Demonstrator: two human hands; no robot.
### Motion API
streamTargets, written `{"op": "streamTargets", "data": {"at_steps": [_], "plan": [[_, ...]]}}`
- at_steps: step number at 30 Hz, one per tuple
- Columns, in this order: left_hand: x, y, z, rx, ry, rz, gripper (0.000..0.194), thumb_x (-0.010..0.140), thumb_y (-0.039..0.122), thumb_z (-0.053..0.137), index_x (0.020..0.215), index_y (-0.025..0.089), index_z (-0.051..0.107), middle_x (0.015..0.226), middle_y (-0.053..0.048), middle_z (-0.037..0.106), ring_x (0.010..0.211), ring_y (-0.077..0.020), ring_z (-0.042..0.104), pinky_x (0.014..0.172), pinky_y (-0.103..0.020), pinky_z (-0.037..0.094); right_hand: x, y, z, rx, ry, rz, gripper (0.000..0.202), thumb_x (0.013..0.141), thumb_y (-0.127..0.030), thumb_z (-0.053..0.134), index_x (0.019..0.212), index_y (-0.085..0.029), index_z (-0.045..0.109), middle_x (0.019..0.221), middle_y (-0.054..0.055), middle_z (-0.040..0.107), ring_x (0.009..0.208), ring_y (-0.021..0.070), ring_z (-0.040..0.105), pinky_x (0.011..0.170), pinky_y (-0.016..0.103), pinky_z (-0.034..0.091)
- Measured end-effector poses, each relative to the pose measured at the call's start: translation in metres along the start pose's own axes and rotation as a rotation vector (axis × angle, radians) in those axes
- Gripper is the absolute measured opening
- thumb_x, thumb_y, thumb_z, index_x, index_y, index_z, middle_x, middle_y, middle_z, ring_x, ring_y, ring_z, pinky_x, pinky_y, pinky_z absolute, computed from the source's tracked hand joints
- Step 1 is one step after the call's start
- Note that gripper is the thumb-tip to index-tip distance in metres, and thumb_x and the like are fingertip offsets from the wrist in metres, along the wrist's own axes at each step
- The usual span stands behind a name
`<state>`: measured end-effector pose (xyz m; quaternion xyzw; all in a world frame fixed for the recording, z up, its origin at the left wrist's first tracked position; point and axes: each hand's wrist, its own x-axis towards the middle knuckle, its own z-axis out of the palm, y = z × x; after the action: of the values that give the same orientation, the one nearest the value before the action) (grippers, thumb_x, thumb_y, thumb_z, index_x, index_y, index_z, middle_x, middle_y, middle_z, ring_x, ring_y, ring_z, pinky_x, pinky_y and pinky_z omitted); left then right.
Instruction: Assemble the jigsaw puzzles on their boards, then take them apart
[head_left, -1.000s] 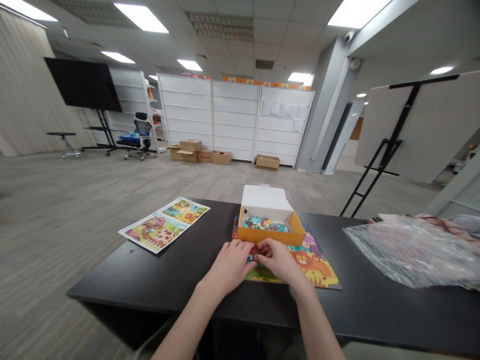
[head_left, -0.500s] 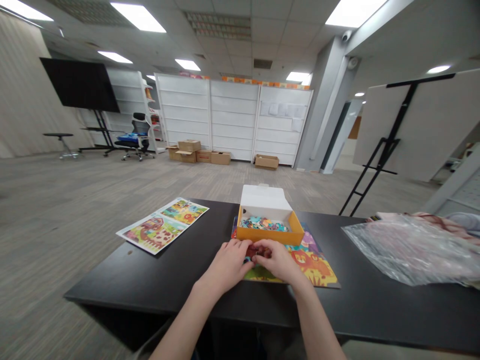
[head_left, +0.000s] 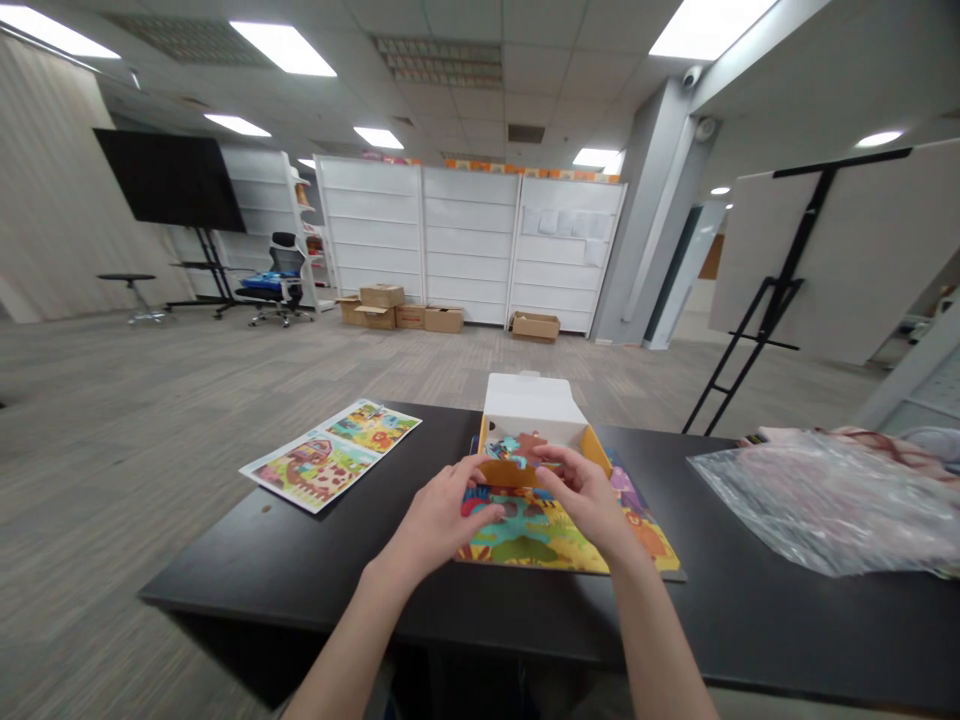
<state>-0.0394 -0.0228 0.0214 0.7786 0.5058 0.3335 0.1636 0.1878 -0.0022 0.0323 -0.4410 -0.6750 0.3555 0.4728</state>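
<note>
Between sheet (head_left: 330, 455) and plastic bag (head_left: 825, 505), box (head_left: 516, 475) atop board (head_left: 566, 542)

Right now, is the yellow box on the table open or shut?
Open: the white lid of the yellow box is folded back at its far side, and puzzle pieces show inside.

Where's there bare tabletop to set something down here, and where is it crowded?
Bare tabletop shows on the left, between the picture sheet and the left hand, and on the right, between the puzzle board and the plastic bag. The middle is crowded: the orange box covers the board's far part, with the right hand close against it.
</note>
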Motion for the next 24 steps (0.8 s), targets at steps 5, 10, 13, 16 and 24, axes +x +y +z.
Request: {"op": "streamTargets", "data": {"at_steps": [5, 10, 13, 16, 24], "plan": [[-0.002, -0.010, -0.008, 0.156, -0.005, -0.042, 0.030, 0.090, 0.034, 0.064, 0.118, 0.024, 0.061, 0.108, -0.003, 0.070, 0.104, -0.0218, 0.063, 0.088, -0.032, 0.050, 0.001, 0.012, -0.010, -0.183, 0.106, 0.058, 0.042, 0.085, -0.041, 0.060, 0.118, -0.016, 0.066, 0.113, 0.012, 0.074, 0.080, 0.0213, 0.071, 0.071, 0.033, 0.057], [-0.006, -0.010, -0.007, 0.220, -0.122, 0.004, 0.030, 0.084, 0.042, 0.071, 0.109, 0.025, 0.066, 0.114, -0.003, 0.068, 0.106, -0.0231, 0.062, 0.092, -0.034, 0.050, -0.006, 0.012, -0.014, -0.327, 0.229, -0.006, 0.035, 0.089, -0.045, 0.056, 0.103, -0.016, 0.071, 0.093, 0.011, 0.076, 0.069, 0.0201, 0.067, 0.065, 0.032, 0.053], [-0.007, -0.009, -0.003, 0.242, -0.155, 0.003, 0.039, 0.079, 0.043, 0.076, 0.112, 0.024, 0.066, 0.120, -0.004, 0.066, 0.108, -0.0248, 0.061, 0.092, -0.036, 0.051, -0.008, 0.012, -0.006, -0.319, 0.143, -0.032, 0.029, 0.091, -0.039, 0.055, 0.102, -0.017, 0.070, 0.090, 0.008, 0.076, 0.069, 0.0184, 0.067, 0.063, 0.029, 0.052], [-0.006, -0.010, 0.003, 0.261, -0.150, -0.011, 0.040, 0.079, 0.043, 0.076, 0.113, 0.023, 0.065, 0.118, -0.005, 0.066, 0.107, -0.0255, 0.061, 0.092, -0.037, 0.051, -0.009, 0.013, 0.011, -0.392, -0.041, -0.049, 0.021, 0.090, -0.030, 0.058, 0.100, -0.018, 0.072, 0.090, 0.006, 0.076, 0.075, 0.0184, 0.069, 0.070, 0.028, 0.052], [-0.001, -0.006, 0.009, 0.334, -0.140, -0.081, 0.032, 0.082, 0.038, 0.070, 0.108, 0.020, 0.066, 0.108, -0.008, 0.068, 0.105, -0.0257, 0.063, 0.091, -0.035, 0.050, -0.012, -0.002, 0.051, -0.771, -0.245, -0.011, 0.033, 0.097, -0.028, 0.050, 0.125, -0.024, 0.067, 0.106, 0.009, 0.076, 0.098, 0.0243, 0.070, 0.082, 0.031, 0.049]]}}
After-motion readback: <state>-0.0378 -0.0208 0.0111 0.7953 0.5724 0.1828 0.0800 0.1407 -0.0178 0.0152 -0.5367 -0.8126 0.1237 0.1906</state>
